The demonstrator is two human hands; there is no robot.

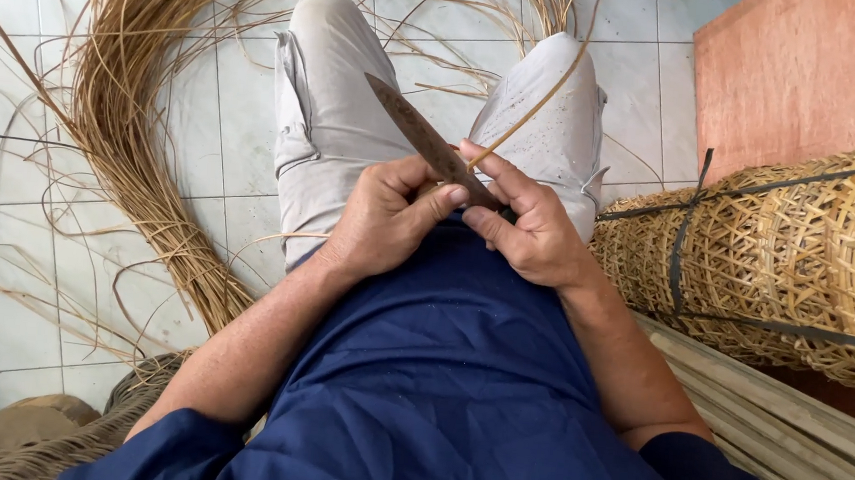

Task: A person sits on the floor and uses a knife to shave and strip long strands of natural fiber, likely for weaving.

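Here both hands' fingers (451, 197) seemingly pinch a rattan strip (543, 98) against the knife (425, 138).

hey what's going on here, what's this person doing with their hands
A seated person works over their lap on a tiled floor. The left hand grips a worn knife, blade pointing away, while the right hand holds a thin rattan strip against the blade. A big bundle of loose strips curves around on the left; stacked woven baskets, tied with dark straps, lie on the right.
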